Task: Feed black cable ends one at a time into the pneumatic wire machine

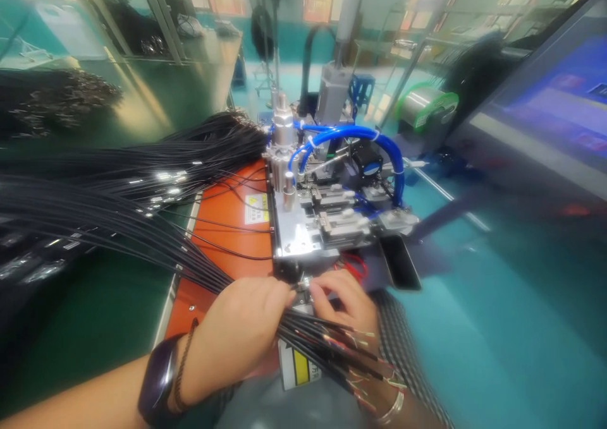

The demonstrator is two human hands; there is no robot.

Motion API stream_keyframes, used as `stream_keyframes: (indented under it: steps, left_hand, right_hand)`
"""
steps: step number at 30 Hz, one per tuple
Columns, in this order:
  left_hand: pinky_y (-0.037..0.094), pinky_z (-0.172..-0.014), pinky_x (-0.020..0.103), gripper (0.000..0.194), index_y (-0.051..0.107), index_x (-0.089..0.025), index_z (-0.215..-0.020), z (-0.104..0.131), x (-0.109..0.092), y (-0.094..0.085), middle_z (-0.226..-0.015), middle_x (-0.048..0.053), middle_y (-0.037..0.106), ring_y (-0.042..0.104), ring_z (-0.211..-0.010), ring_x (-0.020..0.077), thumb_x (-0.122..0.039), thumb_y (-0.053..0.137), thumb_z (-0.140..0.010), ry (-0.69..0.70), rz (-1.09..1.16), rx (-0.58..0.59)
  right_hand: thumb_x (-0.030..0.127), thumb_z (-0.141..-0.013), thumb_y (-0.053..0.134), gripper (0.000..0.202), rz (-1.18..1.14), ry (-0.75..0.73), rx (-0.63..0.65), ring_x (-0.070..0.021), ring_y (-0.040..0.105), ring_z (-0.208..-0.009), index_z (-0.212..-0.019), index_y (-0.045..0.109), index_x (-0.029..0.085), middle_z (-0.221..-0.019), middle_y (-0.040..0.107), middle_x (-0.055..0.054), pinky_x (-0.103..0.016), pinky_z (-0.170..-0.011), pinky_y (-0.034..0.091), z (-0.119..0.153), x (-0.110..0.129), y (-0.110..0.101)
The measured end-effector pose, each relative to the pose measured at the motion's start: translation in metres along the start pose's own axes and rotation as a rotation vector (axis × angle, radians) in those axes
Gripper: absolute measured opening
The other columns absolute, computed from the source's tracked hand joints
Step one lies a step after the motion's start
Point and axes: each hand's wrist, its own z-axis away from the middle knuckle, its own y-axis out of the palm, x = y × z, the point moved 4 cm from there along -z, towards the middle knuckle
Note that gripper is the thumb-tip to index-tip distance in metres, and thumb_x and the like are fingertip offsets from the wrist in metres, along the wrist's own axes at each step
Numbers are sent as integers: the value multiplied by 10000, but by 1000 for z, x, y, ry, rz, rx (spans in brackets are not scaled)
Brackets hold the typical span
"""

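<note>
My left hand (246, 325) is closed around a bundle of black cables (315, 337). The bundle comes in from the left and leaves the hand toward the lower right, where its stripped ends show thin coloured wires. My right hand (348, 296) has thumb and forefinger pinched at a small metal fixture (303, 295) on the front of a bench machine (296, 227). What those fingers hold is too small to make out. The left thumb and forefinger reach close to the same fixture. Beneath the cable ends is a white and yellow label (301, 366).
More black cables (190, 145) lie across the orange machine base (227, 220) and the left table. Blue air tubes (360, 131) arch over the machine. A phone-like black slab (399, 263) sits at its right. Behind stands a green-rimmed wire spool (427, 107).
</note>
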Motion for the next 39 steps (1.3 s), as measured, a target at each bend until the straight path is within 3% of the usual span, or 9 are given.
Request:
stream_keyframes:
  steps: [3, 6, 9, 13, 17, 20, 23, 31, 39]
  left_hand:
    - [339, -566, 322, 88, 495, -177, -838, -1, 0, -1, -678, 7, 496, 458, -619, 184, -105, 444, -825, 1, -2, -14]
    - [335, -579, 320, 117, 510, -169, -846, -3, 0, 0, -719, 25, 510, 450, -647, 188, -93, 424, -823, 17, 5, 40]
    - [329, -583, 321, 139, 535, -168, -893, -5, 1, 2, -761, 33, 523, 430, -655, 187, -118, 412, -853, 66, -20, 112]
    - [345, -605, 324, 147, 554, -181, -965, -7, 3, 3, -823, 33, 551, 440, -682, 184, -165, 431, -885, 127, -63, 164]
    - [369, -606, 330, 111, 559, -162, -882, -6, 3, 3, -766, 37, 557, 463, -675, 194, -127, 456, -860, 84, -86, 128]
    - [386, -592, 332, 113, 560, -147, -839, -5, 3, 3, -721, 41, 564, 485, -657, 198, -107, 455, -843, 43, -92, 71]
    - [402, -579, 332, 148, 578, -130, -892, -4, 2, 3, -731, 48, 584, 509, -659, 202, -93, 450, -827, 49, -89, 44]
    - [464, -682, 338, 396, 490, -114, -1246, -6, 3, 5, -1035, 118, 601, 555, -861, 203, -78, 393, -864, 28, -70, 147]
    - [415, -659, 320, 407, 462, -260, -1309, -6, 8, 14, -888, 55, 563, 511, -783, 176, -169, 413, -915, 60, -50, 215]
  right_hand:
    - [149, -822, 592, 104, -54, 50, 127, -141, 594, -718, -740, 636, 195, -753, 654, -10, -256, -665, 476, 1, 1, 5]
    - [154, -833, 578, 108, -76, 44, 133, -150, 601, -752, -759, 647, 190, -781, 669, -23, -265, -691, 475, -2, 1, 4]
    - [163, -858, 542, 135, -9, -48, 200, -154, 578, -774, -767, 638, 192, -784, 664, -23, -281, -724, 457, -9, 2, 1]
    - [164, -844, 542, 140, 139, -195, 440, -166, 543, -795, -741, 628, 205, -766, 651, -10, -309, -748, 422, -16, 0, 1]
    - [201, -850, 526, 165, -62, 57, 318, -150, 561, -729, -715, 620, 193, -722, 633, -6, -295, -705, 451, -17, -12, -3]
    - [271, -857, 539, 139, -290, 247, 264, -155, 604, -763, -856, 653, 191, -825, 661, -29, -291, -703, 485, -11, -19, 1]
    - [271, -802, 624, 141, -312, 273, 280, -166, 621, -809, -914, 676, 203, -882, 680, -34, -299, -734, 492, -7, -20, 8]
    - [297, -791, 621, 154, -274, 434, 239, -139, 572, -643, -707, 622, 168, -685, 628, -7, -255, -596, 452, -7, -29, 6]
    - [275, -811, 550, 124, -353, 540, 372, -128, 549, -673, -764, 608, 175, -713, 592, 13, -248, -620, 436, -1, -46, 3]
